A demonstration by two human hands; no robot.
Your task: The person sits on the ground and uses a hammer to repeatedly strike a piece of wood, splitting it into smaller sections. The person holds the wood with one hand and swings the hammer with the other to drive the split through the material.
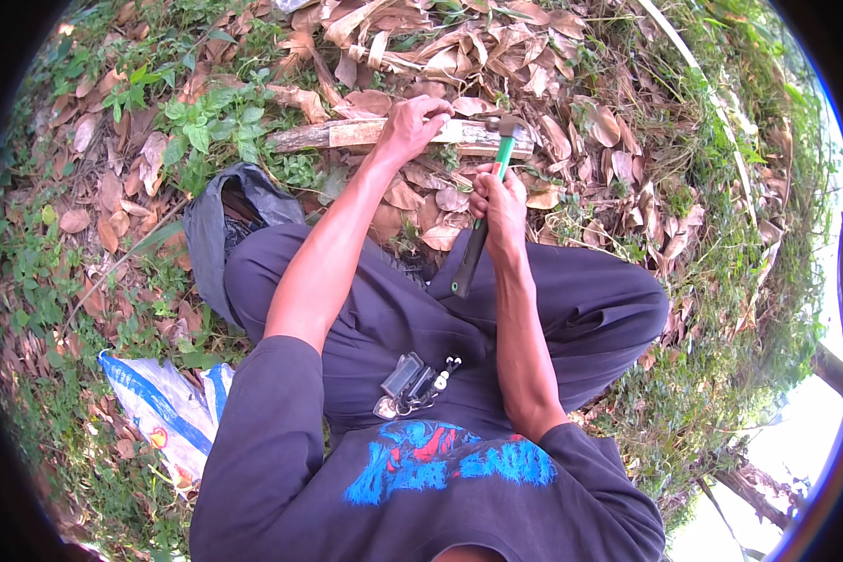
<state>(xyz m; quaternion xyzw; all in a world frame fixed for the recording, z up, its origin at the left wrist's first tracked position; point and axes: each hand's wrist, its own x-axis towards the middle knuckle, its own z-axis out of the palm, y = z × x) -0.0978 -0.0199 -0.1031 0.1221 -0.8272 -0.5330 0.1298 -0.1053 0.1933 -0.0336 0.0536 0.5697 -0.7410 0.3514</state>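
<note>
Two hands work at a wooden plank (pixel 384 134) lying on dry leaves. The left hand (pixel 410 126) presses down on the plank, fingers curled over its top. The right hand (pixel 499 204), just below the plank, is closed around a green-handled hammer (pixel 485 201) whose head touches the plank's right end.

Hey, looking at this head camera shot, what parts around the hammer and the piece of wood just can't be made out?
- Wood strip: its middle is covered by the left hand.
- Whatever the left fingers pinch, if anything: too small to tell.
- Hammer: its mid handle is wrapped by the right hand; whether its head touches the wood is unclear.
- Grey bag: its contents lie in shadow, and a thigh hides part of it.
</note>
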